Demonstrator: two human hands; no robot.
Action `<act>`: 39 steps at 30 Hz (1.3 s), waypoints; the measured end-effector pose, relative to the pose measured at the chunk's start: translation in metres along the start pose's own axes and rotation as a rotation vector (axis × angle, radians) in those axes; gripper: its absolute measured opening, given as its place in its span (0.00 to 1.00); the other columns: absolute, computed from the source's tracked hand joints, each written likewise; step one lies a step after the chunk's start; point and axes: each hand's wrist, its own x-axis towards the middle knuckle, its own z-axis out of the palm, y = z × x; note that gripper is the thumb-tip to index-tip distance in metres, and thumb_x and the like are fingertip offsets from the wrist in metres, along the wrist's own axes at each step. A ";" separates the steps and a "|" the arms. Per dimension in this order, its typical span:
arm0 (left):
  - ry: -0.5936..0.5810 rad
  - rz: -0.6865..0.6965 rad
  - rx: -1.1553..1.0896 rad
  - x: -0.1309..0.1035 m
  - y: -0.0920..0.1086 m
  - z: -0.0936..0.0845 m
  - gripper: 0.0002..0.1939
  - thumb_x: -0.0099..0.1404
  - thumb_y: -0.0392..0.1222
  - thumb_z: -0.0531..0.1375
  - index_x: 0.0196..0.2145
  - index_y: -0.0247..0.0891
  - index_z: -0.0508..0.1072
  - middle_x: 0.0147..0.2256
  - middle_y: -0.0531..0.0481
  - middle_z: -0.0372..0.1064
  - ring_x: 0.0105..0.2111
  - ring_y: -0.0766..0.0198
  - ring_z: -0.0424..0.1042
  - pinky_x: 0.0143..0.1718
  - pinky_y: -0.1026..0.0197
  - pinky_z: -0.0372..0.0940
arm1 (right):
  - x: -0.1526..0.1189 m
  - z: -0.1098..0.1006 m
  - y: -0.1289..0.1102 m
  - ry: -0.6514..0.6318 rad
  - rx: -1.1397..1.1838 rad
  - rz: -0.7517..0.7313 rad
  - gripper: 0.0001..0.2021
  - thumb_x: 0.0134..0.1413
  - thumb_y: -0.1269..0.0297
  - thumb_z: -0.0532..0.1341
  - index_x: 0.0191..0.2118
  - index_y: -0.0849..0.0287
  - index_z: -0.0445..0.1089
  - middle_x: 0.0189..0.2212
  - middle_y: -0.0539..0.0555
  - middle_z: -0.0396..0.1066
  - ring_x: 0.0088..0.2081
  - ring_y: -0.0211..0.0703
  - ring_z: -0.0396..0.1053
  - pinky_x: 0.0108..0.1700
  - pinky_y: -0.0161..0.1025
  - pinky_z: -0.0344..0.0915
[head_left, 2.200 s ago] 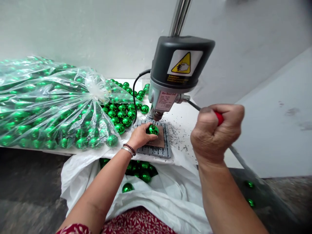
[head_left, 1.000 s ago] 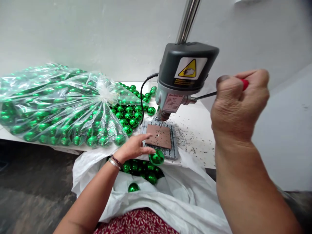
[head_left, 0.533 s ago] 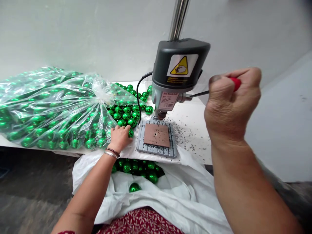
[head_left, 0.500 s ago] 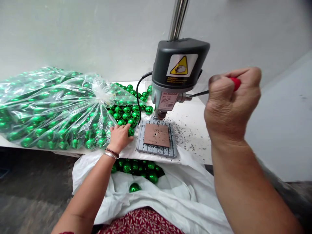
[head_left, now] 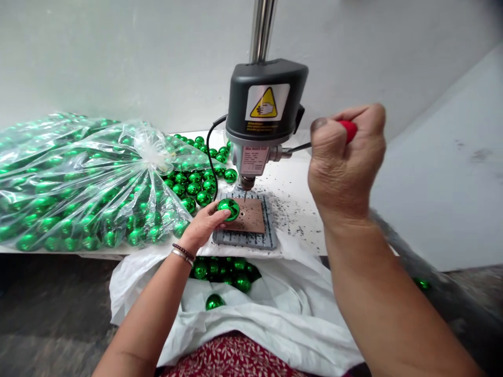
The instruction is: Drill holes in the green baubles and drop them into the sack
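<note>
Between the thumb and fingers of my left hand (head_left: pixel 203 226) is a shiny green ball (head_left: pixel 228 210), held over the left part of a brown board (head_left: pixel 253 220). The board has a small hole and lies on the grey slotted base (head_left: pixel 271 238) of a bench drill (head_left: pixel 267 102). Just right of the ball, the thin drill bit (head_left: pixel 245 196) points down, apart from it. My right hand (head_left: pixel 346 162) is closed round the red knob (head_left: pixel 349 131) of the drill's lever (head_left: pixel 301 148).
A knotted clear bag (head_left: pixel 98 183) full of green balls fills the table's left side, with loose balls (head_left: pixel 193 189) beside it. Dark shavings (head_left: pixel 288 209) litter the white table. Below its front edge, a white sack (head_left: pixel 275 314) holds more balls. A black cable (head_left: pixel 210 157) loops left of the drill.
My left hand has taken a green ball from the loose ones and moved it right, to the drill's board. My right hand stays on the lever knob. The view has shifted slightly.
</note>
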 end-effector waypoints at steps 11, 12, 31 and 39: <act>-0.146 -0.042 -0.447 0.002 0.002 0.003 0.30 0.55 0.52 0.67 0.54 0.41 0.68 0.40 0.48 0.76 0.34 0.61 0.77 0.36 0.60 0.70 | -0.002 -0.002 0.003 -0.014 0.000 -0.016 0.09 0.59 0.64 0.58 0.33 0.63 0.58 0.27 0.43 0.56 0.28 0.23 0.54 0.36 0.28 0.57; -0.150 -0.062 -0.512 0.003 0.001 0.003 0.28 0.55 0.53 0.66 0.51 0.39 0.69 0.39 0.48 0.76 0.33 0.62 0.77 0.34 0.61 0.70 | -0.002 -0.002 0.003 -0.015 0.001 -0.015 0.09 0.59 0.64 0.58 0.33 0.63 0.58 0.27 0.43 0.56 0.29 0.23 0.55 0.37 0.28 0.58; 0.070 -0.091 0.047 0.029 0.011 0.021 0.22 0.56 0.44 0.68 0.48 0.36 0.72 0.32 0.52 0.71 0.23 0.72 0.70 0.19 0.71 0.54 | -0.001 -0.005 -0.005 -0.074 0.054 0.057 0.08 0.60 0.66 0.56 0.32 0.60 0.55 0.27 0.42 0.55 0.27 0.21 0.55 0.35 0.26 0.57; 0.036 -0.109 0.236 0.031 0.011 0.025 0.23 0.59 0.44 0.65 0.51 0.39 0.71 0.32 0.52 0.71 0.24 0.71 0.70 0.23 0.70 0.60 | -0.002 -0.008 -0.005 -0.085 0.072 0.020 0.09 0.59 0.64 0.57 0.32 0.61 0.55 0.27 0.42 0.52 0.27 0.20 0.52 0.33 0.24 0.55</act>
